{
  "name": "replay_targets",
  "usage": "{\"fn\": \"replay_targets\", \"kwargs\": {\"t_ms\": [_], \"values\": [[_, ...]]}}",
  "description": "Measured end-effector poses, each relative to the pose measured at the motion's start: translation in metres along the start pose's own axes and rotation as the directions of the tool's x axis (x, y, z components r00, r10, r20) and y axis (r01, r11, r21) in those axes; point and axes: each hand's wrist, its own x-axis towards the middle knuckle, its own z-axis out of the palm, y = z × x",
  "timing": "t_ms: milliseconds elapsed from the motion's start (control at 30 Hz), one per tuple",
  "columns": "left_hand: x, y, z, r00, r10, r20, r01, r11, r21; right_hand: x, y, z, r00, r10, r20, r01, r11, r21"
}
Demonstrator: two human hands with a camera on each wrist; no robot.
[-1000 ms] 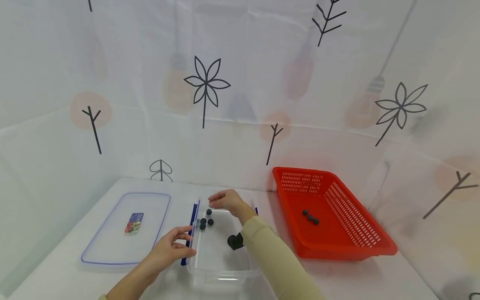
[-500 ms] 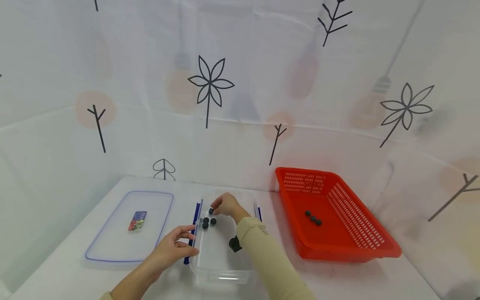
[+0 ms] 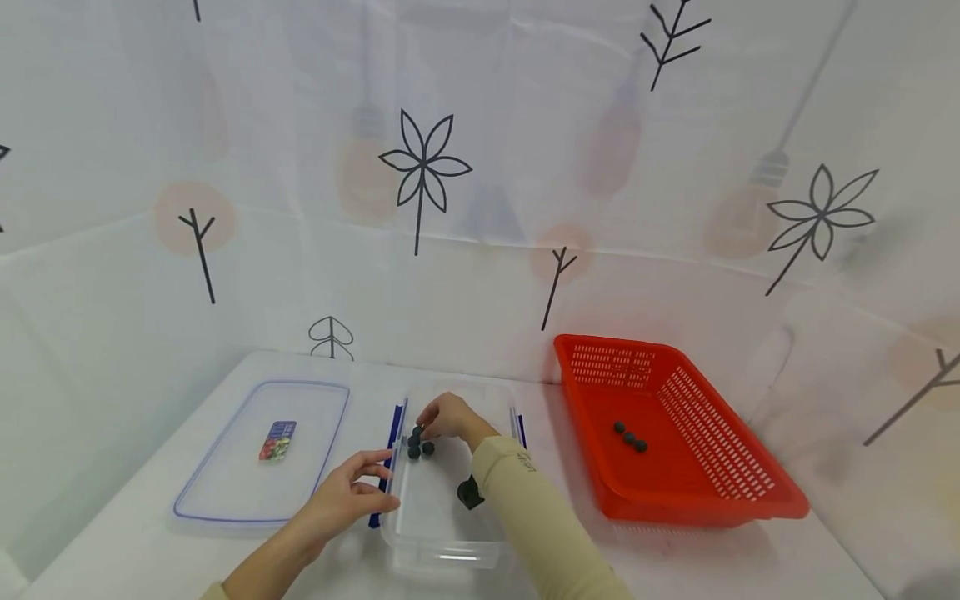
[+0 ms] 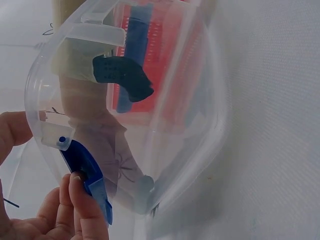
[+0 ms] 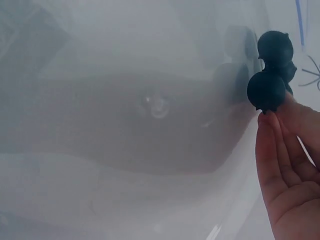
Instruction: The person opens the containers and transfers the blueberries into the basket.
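On the worktop, the tub sits mid-front with balls inside; the lid lies left of it, the basket right, holding three more.

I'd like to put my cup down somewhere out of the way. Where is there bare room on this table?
Bare table shows at the front right, before the red basket, and in a strip left of the flat lid. It is crowded in the middle: the left hand and right hand work at the clear tub with its dark balls.
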Motion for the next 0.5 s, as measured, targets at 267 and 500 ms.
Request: {"fn": "replay_targets", "kwargs": {"t_ms": [267,500], "values": [[-0.0003,0.0002,-0.0007,1.0,-0.003,0.002,0.003,1.0,-0.006,-0.0001,-0.0016,0.0039,0.998,-0.018,0.056,0.018,1.0,-0.006],[0.0014,-0.0021,-0.0008,1.0,0.011,0.007,-0.011,1.0,-0.013,-0.0042,-0.0045,0.0019,0.998,-0.005,0.068,0.004,1.0,0.017]]}}
